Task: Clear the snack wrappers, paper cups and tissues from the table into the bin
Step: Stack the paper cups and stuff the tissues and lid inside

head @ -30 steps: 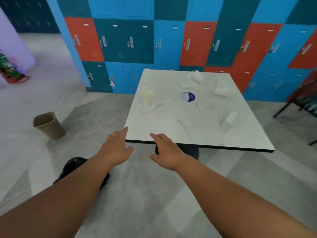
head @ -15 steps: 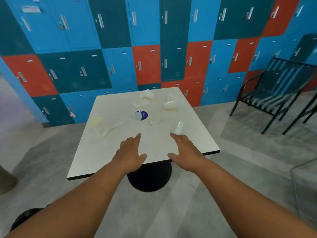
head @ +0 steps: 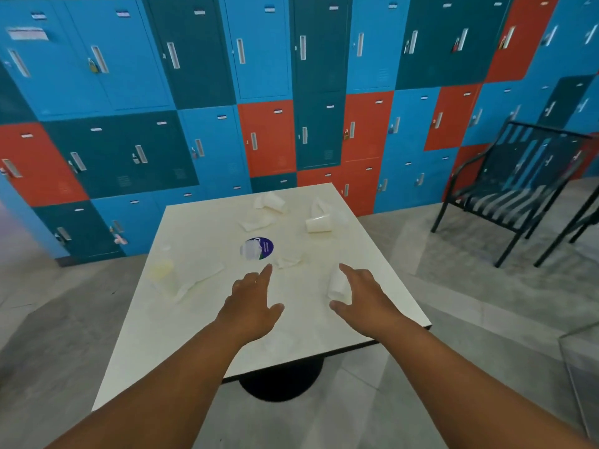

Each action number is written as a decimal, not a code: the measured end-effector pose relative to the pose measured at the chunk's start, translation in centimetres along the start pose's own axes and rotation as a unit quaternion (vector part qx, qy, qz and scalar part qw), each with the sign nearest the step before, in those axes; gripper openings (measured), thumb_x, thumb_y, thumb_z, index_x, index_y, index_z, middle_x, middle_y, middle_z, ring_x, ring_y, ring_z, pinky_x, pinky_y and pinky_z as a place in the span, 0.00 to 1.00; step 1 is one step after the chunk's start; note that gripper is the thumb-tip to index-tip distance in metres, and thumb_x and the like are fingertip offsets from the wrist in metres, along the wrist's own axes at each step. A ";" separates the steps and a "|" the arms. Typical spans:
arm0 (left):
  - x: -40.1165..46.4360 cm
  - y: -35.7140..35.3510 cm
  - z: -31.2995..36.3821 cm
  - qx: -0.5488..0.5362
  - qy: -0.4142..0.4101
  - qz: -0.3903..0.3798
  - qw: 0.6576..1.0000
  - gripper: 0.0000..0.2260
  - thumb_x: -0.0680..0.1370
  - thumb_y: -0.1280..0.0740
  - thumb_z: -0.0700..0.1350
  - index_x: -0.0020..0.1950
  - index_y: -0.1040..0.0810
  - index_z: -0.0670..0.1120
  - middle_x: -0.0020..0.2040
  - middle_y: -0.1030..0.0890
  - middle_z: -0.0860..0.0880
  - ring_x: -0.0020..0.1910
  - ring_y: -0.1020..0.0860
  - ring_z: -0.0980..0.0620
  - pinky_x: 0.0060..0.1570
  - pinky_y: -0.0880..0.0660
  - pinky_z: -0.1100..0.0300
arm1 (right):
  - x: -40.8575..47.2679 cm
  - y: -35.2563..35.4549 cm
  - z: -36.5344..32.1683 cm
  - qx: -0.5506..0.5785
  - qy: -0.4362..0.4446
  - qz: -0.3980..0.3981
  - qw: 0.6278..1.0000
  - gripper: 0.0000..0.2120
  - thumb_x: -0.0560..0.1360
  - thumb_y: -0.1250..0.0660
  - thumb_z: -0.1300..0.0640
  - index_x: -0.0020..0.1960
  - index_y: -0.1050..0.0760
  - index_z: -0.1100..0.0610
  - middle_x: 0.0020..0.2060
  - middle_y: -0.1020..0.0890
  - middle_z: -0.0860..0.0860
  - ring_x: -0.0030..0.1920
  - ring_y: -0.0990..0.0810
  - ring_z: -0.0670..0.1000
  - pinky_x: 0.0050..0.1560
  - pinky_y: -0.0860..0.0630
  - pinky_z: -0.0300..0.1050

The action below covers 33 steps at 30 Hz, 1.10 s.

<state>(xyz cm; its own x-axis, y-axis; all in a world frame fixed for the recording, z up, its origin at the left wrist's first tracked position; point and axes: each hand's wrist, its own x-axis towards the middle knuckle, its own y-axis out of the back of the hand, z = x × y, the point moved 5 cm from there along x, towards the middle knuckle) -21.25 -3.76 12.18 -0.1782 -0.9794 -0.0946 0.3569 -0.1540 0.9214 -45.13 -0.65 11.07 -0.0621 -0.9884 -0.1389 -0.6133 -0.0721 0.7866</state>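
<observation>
left hand: palm down over the near middle of the tabletop, fingers spread and stretched forward, grip released, nothing in it.
right hand: also over the tabletop, right of the left hand, fingers loosely curved, grip released; its thumb side sits just beside a paper cup, and whether skin touches the cup is hard to tell.
near cup: white paper cup lying on its side near the right edge of the tabletop, right against the right hand.
far cup: second white paper cup on its side, far right part of the tabletop, with crumpled tissue just behind it.
far tissues: a crumpled white heap at the far edge, another flat piece just nearer.
round wrapper: dark purple disc with a pale patch, middle of the tabletop, just beyond the left fingertips.
small tissue: crumpled scrap right of the purple disc, between the two hands' reach.
left side: a blurred yellowish cup-like thing beside a long flat tissue.
surroundings: blue, teal and red lockers behind; black chair at far right; the bin is out of view.
</observation>
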 end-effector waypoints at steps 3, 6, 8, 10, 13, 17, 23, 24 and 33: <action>3.3 0.0 -1.9 0.003 0.002 -0.003 1.000 0.38 0.79 0.35 0.58 0.82 0.53 0.54 0.77 0.38 0.47 0.75 0.41 0.44 0.66 0.32 0.48 | 3.4 -1.5 -0.2 -0.007 -0.024 -0.007 1.000 0.40 0.78 0.30 0.43 0.82 0.49 0.43 0.80 0.42 0.50 0.74 0.30 0.55 0.71 0.28 0.54; 6.7 -0.6 -3.1 -0.002 -0.008 -0.014 1.000 0.38 0.78 0.34 0.58 0.82 0.52 0.53 0.76 0.37 0.47 0.75 0.40 0.44 0.66 0.31 0.48 | 6.5 -3.1 0.3 -0.017 -0.059 -0.007 0.998 0.41 0.77 0.30 0.41 0.83 0.49 0.45 0.80 0.42 0.52 0.75 0.32 0.56 0.71 0.29 0.56; 8.8 -1.4 -3.6 -0.003 -0.017 -0.028 0.999 0.38 0.79 0.35 0.58 0.82 0.52 0.54 0.77 0.38 0.48 0.75 0.40 0.44 0.66 0.32 0.49 | 8.4 -4.2 1.0 -0.013 -0.095 -0.003 0.995 0.43 0.76 0.30 0.39 0.83 0.49 0.45 0.79 0.41 0.53 0.75 0.32 0.58 0.71 0.28 0.56; 10.2 -2.0 -4.0 0.005 -0.025 -0.034 0.999 0.38 0.79 0.35 0.58 0.82 0.53 0.54 0.76 0.37 0.48 0.74 0.39 0.45 0.65 0.32 0.50 | 9.5 -5.0 1.8 -0.013 -0.127 0.004 0.992 0.44 0.76 0.31 0.36 0.83 0.49 0.46 0.78 0.39 0.54 0.74 0.31 0.59 0.70 0.27 0.57; 11.9 -3.5 -5.2 0.013 -0.026 -0.057 0.998 0.38 0.79 0.35 0.58 0.82 0.53 0.53 0.76 0.37 0.48 0.73 0.38 0.44 0.65 0.31 0.49 | 11.3 -6.3 3.0 -0.025 -0.171 0.001 0.985 0.45 0.75 0.32 0.33 0.83 0.50 0.47 0.78 0.40 0.55 0.74 0.31 0.60 0.69 0.27 0.58; 12.5 -5.8 -7.1 0.027 -0.011 -0.103 0.994 0.38 0.79 0.35 0.58 0.82 0.54 0.54 0.76 0.37 0.47 0.74 0.39 0.44 0.67 0.31 0.48 | 12.8 -7.9 4.5 -0.044 -0.210 -0.005 0.977 0.47 0.74 0.33 0.31 0.83 0.51 0.47 0.77 0.40 0.57 0.74 0.32 0.61 0.69 0.27 0.59; 13.0 -7.5 -9.7 0.015 0.033 -0.111 0.993 0.38 0.79 0.35 0.58 0.82 0.54 0.54 0.75 0.36 0.47 0.73 0.37 0.44 0.67 0.31 0.48 | 15.4 -8.5 6.3 0.000 -0.279 0.035 0.960 0.62 0.65 0.30 0.24 0.83 0.63 0.47 0.75 0.38 0.59 0.72 0.30 0.64 0.65 0.27 0.61; 13.1 -7.7 -10.0 0.013 0.040 -0.111 0.993 0.38 0.79 0.35 0.59 0.82 0.54 0.54 0.75 0.36 0.48 0.73 0.38 0.44 0.67 0.32 0.48 | 15.9 -8.5 6.7 0.014 -0.295 0.037 0.955 0.65 0.64 0.29 0.23 0.82 0.65 0.48 0.75 0.38 0.60 0.72 0.31 0.65 0.65 0.27 0.62; 13.9 -8.0 -11.9 -0.005 0.090 -0.101 0.991 0.37 0.79 0.36 0.59 0.82 0.54 0.55 0.75 0.37 0.49 0.74 0.40 0.43 0.67 0.34 0.49 | 19.5 -9.5 8.1 0.023 -0.273 0.023 0.962 0.56 0.72 0.24 0.44 0.83 0.61 0.55 0.71 0.30 0.60 0.70 0.28 0.65 0.63 0.26 0.59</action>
<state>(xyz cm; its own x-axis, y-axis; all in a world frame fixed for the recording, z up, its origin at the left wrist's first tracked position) -15.70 -17.74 -0.97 -0.0812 -0.9358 -0.3430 0.3406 -0.3495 0.8729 -46.87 -18.20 -4.04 -0.4861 -0.7721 -0.4094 -0.6338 -0.0111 0.7734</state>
